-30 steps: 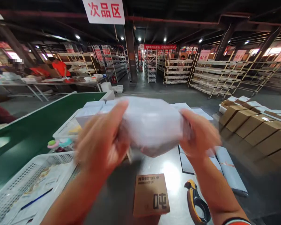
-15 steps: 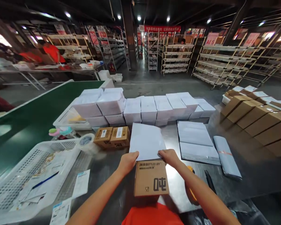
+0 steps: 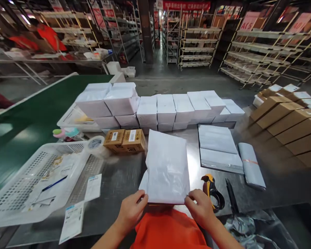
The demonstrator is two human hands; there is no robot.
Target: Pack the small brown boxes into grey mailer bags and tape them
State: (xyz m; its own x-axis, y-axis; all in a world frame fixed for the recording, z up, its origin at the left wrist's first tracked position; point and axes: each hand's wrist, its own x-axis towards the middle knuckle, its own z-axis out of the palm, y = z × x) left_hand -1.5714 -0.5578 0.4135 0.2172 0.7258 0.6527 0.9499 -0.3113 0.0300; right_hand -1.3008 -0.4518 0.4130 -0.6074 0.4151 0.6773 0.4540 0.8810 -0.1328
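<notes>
One white poly mailer, near table edge: thin, limp, slippery; left hand and right hand pinch its near corners.

That brown box isn't visible anymore — the white mailer bag now lies over where it sat. Both hands slid back toward the body, left hand and right hand pinching the bag's near edge — a second ago they held it up mid-air.
</notes>
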